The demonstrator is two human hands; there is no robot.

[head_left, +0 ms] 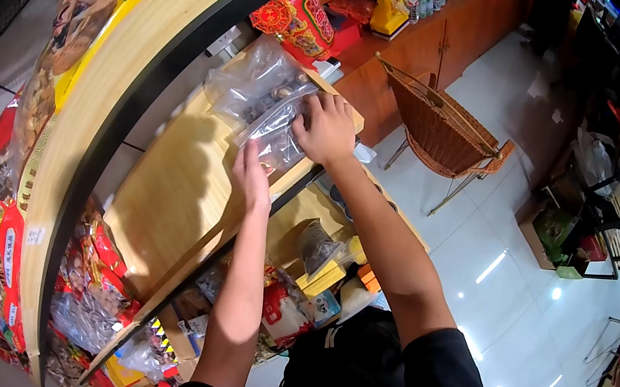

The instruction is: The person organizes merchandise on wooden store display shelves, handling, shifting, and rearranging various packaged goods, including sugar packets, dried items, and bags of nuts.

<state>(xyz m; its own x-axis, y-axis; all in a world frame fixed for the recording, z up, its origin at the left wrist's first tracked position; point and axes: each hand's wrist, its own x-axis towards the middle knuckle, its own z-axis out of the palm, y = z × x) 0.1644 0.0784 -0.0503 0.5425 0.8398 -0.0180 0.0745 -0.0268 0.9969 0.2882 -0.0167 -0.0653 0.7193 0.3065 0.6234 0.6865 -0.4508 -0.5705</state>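
Note:
A clear plastic bag (277, 131) lies near the far end of a light wooden shelf board (174, 189). My left hand (252, 175) grips its near edge, with the fingers partly hidden from me. My right hand (326, 128) is closed over the bag's right side, fingers bent around it and thumb on the plastic. Just beyond lies a second clear plastic bag (251, 80) with small dark pieces showing through; I cannot make out what they are. The two bags touch or overlap.
An upper shelf with a black edge (142, 80) curves along my left, loaded with bagged dried goods (82, 31). Below the board is a lower shelf with packets and a dark-filled bag (316, 246). A wicker chair (448, 126) stands at right on the tiled floor (476, 258).

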